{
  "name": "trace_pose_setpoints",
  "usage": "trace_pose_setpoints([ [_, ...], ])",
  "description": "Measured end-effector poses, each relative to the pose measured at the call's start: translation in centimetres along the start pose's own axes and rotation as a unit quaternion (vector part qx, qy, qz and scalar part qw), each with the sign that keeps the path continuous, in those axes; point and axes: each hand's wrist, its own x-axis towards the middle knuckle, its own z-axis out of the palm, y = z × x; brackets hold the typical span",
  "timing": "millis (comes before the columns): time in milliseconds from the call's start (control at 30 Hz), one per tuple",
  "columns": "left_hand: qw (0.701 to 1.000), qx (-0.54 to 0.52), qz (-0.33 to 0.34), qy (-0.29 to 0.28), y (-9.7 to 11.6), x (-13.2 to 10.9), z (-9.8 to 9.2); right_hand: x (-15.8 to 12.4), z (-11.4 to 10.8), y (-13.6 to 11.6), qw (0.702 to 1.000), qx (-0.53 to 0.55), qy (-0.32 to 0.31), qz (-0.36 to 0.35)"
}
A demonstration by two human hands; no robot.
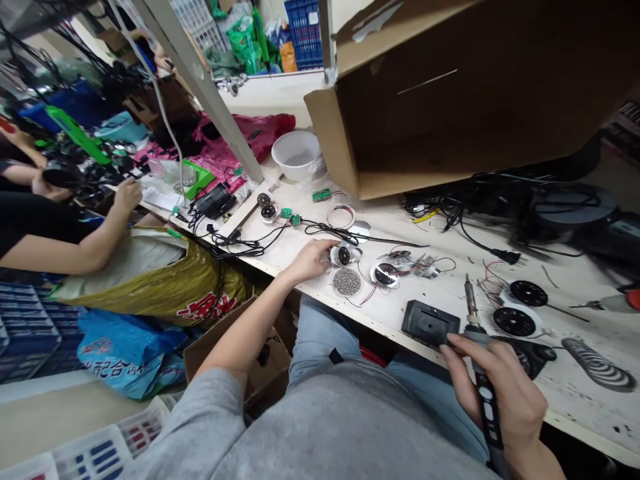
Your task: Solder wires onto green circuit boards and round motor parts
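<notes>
My right hand [515, 387] is closed around a soldering iron [487, 400], its tip pointing away from me over the bench. Beside the iron lies a black plastic housing [430, 323] at the bench edge. My left hand [313, 261] reaches forward, fingertips closed on the side of a small round part with a black slotted disc [344, 255]. Just in front of that part sits a round dish of silvery grainy material [347, 283]. A similar disc part with thin red wires [385, 274] lies to its right.
Two larger black-disc parts [515, 321] and a metal coil [597, 363] are on the right. Green circuit boards [287, 213], black cables [245, 248] and a white bowl [297, 155] lie further back. A large cardboard box [345, 140] overhangs the bench. Another person's arm [107, 230] is at left.
</notes>
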Motion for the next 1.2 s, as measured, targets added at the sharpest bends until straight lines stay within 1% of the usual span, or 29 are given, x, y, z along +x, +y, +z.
trace_pose_setpoints([
  [133,0.999,-0.037,-0.003,0.019,-1.0,0.3,0.7,0.3,0.4,-0.1,1.0,0.007,0.003,-0.005],
  [233,0.991,-0.122,-0.027,0.046,-2.0,0.1,0.4,0.5,0.7,-0.2,1.0,0.008,0.004,-0.001],
  [333,0.963,-0.246,-0.04,0.103,-2.5,-0.6,-0.6,0.6,0.9,-0.2,1.0,0.01,0.002,-0.003],
  [400,0.935,-0.33,-0.037,0.122,-2.1,-1.1,-1.2,1.0,1.2,-0.1,1.0,0.007,0.005,-0.004],
  [467,0.908,-0.404,-0.034,0.104,-0.6,-1.6,-1.3,1.7,1.5,-0.1,1.0,0.005,0.014,-0.001],
  [533,0.885,-0.461,-0.034,0.058,1.5,-1.8,-0.7,2.6,2.0,-0.3,1.0,0.006,0.026,0.01],
  [600,0.864,-0.502,-0.035,0.006,4.1,-1.8,0.8,3.7,2.4,-0.6,0.999,0.01,0.036,0.031],
  [667,0.848,-0.527,-0.038,-0.039,6.5,-1.8,2.8,4.5,2.9,-0.9,0.998,0.014,0.041,0.056],
  [767,0.833,-0.543,-0.044,-0.093,9.3,-1.9,5.7,4.7,3.1,-1.1,0.996,0.016,0.032,0.085],
  [833,0.833,-0.539,-0.044,-0.118,10.6,-2.3,7.3,4.0,2.9,-1.1,0.994,0.015,0.025,0.104],
  [933,0.844,-0.517,-0.047,-0.135,11.8,-3.1,8.9,2.3,2.3,-1.0,0.989,0.016,0.026,0.142],
  [1000,0.858,-0.495,-0.047,-0.13,12.2,-3.6,9.7,1.2,2.1,-1.0,0.985,0.022,0.024,0.169],
  [1067,0.875,-0.468,-0.039,-0.113,12.5,-3.9,10.3,0.3,2.0,-1.0,0.982,0.032,0.015,0.187],
  [1200,0.905,-0.417,-0.016,-0.085,12.7,-4.5,10.7,-0.2,2.0,-0.7,0.979,0.046,0.012,0.197],
])
